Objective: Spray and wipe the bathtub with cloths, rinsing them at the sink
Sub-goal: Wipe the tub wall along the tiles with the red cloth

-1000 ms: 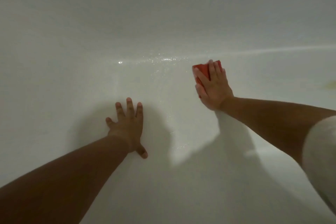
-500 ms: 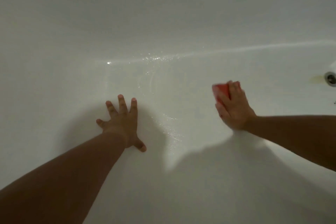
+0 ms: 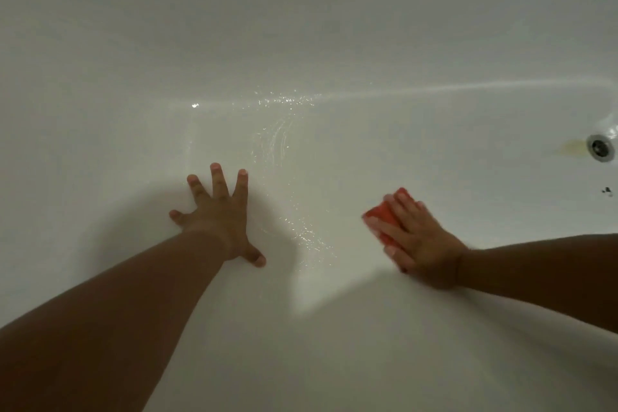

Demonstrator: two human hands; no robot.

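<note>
**Both hands flat in the tub**

The left hand (image 3: 217, 221) lies spread on the wet white bathtub (image 3: 301, 43), holding nothing. The right hand (image 3: 419, 244) presses a red cloth (image 3: 383, 215) down under straight fingers, left of the drain (image 3: 600, 147).

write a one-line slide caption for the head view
Right hand presses a red cloth on the white bathtub floor, drain at right, while the left hand rests flat, fingers spread.
</note>
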